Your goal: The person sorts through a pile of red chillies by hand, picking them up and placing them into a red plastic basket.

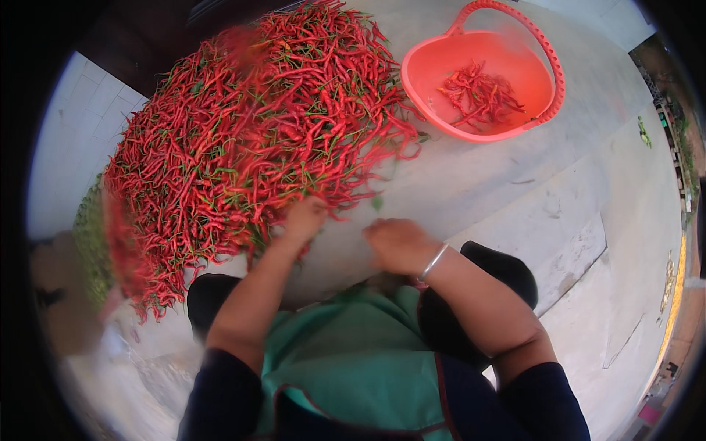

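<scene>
Red chillies [220,140] heaped on floor [500,198]. Left hand [305,217] at near edge of chillies, right hand [401,244] apart; motion blur, cannot tell whether fingers closed. Likely light, smooth, bruisable; pinch mid-length.

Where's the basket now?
Head view, upper right: the coral-red basket sits just right of the big red chili pile, farther from the person than the right hand.

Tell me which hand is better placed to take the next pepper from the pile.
The left hand, I'd judge: it is at the near edge of the pile, while the right hand is off to the right, with floor showing between. Both are blurred, so whether either holds anything is unclear.
</scene>
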Motion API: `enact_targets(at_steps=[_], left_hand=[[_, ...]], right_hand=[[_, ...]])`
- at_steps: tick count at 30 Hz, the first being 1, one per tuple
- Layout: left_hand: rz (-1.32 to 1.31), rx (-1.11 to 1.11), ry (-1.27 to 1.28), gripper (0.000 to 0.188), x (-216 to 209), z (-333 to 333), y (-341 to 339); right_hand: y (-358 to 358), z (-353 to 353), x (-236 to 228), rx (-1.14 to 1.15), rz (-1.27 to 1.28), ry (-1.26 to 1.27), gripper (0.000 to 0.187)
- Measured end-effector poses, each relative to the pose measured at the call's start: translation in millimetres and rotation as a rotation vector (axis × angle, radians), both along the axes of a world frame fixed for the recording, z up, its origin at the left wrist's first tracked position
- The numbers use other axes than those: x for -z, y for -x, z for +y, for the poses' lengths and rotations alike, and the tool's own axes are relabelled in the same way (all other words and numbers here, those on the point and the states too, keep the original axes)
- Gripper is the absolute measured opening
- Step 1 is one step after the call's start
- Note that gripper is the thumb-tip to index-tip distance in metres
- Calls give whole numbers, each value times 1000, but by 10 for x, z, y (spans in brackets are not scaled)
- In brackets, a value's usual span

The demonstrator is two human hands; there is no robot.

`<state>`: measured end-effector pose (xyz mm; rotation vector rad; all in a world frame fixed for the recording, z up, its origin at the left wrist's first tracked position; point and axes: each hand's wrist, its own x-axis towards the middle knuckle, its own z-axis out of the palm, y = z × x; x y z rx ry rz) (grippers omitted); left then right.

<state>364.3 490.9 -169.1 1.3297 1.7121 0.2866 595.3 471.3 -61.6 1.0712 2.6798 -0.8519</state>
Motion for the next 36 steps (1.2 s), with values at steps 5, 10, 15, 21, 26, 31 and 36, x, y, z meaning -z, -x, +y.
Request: enact_targets(at_steps=[5, 10, 15, 21, 26, 31, 36], left_hand=[[807, 345, -554, 26, 472, -115, -290], [725, 487, -289, 29, 448, 296, -285], [390, 229, -633, 29, -27, 371, -4], [-912, -595, -265, 13, -1133, 319, 848], [-1496, -632, -407, 15, -1319, -186, 1180], [-1494, -561, -464, 19, -1292, -485, 1197], [-1244, -433, -389, 22, -1286, -593, 1130]], right_hand=[[68, 265, -331, 95, -5, -92, 33], [112, 352, -469, 110, 126, -190, 30], [162, 589, -629, 232, 246, -275, 27], [628, 740, -666, 362, 605, 64, 22], [1261, 529, -390, 360, 635, 797, 31], [1768, 302, -319, 516, 1127, 1470, 30], [1999, 343, -259, 544, 1341, 1494, 16]])
